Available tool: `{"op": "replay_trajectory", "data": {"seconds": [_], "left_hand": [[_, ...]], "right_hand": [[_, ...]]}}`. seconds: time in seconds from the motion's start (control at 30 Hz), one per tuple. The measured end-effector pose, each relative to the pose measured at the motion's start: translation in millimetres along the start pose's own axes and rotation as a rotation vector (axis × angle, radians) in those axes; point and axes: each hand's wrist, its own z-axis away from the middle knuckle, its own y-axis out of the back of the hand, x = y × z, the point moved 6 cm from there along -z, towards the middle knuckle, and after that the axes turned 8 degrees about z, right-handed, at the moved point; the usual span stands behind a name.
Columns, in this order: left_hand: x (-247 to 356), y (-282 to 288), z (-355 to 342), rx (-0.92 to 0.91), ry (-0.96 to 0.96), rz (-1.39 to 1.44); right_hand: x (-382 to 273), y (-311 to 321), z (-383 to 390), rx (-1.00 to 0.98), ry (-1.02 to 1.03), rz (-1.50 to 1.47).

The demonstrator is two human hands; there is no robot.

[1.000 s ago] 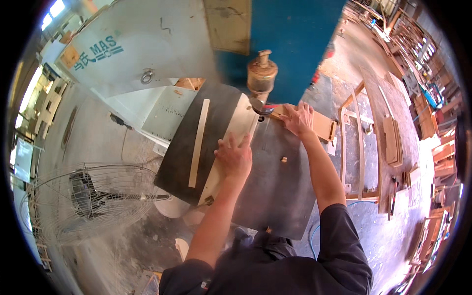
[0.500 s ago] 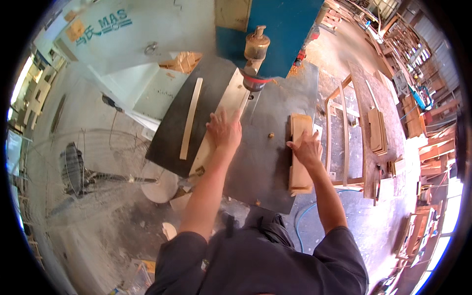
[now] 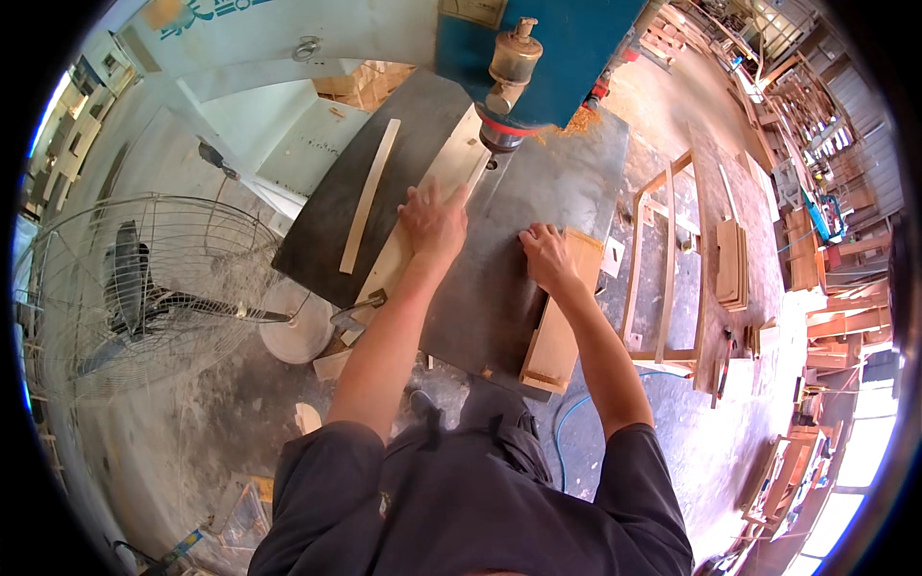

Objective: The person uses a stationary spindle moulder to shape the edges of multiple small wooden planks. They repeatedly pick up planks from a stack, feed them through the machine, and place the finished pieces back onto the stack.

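My left hand (image 3: pixel 434 221) lies flat, fingers spread, on a long pale wooden board (image 3: pixel 423 213) that runs up to the spindle (image 3: pixel 506 91) of a blue machine. The board rests on the dark metal machine table (image 3: pixel 499 288). My right hand (image 3: pixel 545 254) presses on the top end of a flat wooden piece (image 3: pixel 560 331) lying along the table's right edge. A thin wooden strip (image 3: pixel 370 192) lies loose on the table left of the board.
A standing wire-cage fan (image 3: pixel 134 293) is at the left on the dusty floor. Wooden frames (image 3: pixel 663 259) and stacked wooden pieces (image 3: pixel 730 264) sit to the right. Sawdust (image 3: pixel 581 117) is piled beside the spindle. A blue hose (image 3: pixel 571 422) runs on the floor.
My right hand moved from near the spindle to the wooden piece at the table's right edge. My left hand stays on the long board, now a little farther up it.
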Motion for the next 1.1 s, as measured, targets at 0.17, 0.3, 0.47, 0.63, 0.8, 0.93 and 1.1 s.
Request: {"op": "replay_trajectory", "data": {"seconds": [0.17, 0.3, 0.47, 0.63, 0.8, 0.93, 1.1], "left_hand": [[-3.3, 5.9, 0.6, -0.069, 0.016, 0.004], [-4.2, -1.6, 1.1, -0.036, -0.002, 0.0], [-6.6, -1.7, 3.0, -0.018, -0.002, 0.033], [-5.0, -10.2, -0.8, 0.024, 0.015, 0.053], [-10.2, -10.2, 0.1, -0.021, 0.049, 0.073], [-6.1, -11.1, -1.2, -0.048, 0.055, 0.103], [-8.8, -11.0, 1.8, -0.011, 0.051, 0.076]], "right_hand": [[-106.3, -15.0, 62.2, -0.547, 0.163, -0.315], [-159.7, 61.2, 128.8, -0.511, 0.507, -0.628], [-33.1, 94.8, 104.1, -0.167, 0.281, 0.136], [6.9, 68.3, 111.1, -0.349, 0.58, 0.277], [10.6, 74.0, 82.6, -0.579, 0.386, 0.292], [43.2, 49.5, 76.1, -0.277, 0.147, -0.043], [24.2, 23.3, 46.1, 0.054, -0.023, -0.123]]}}
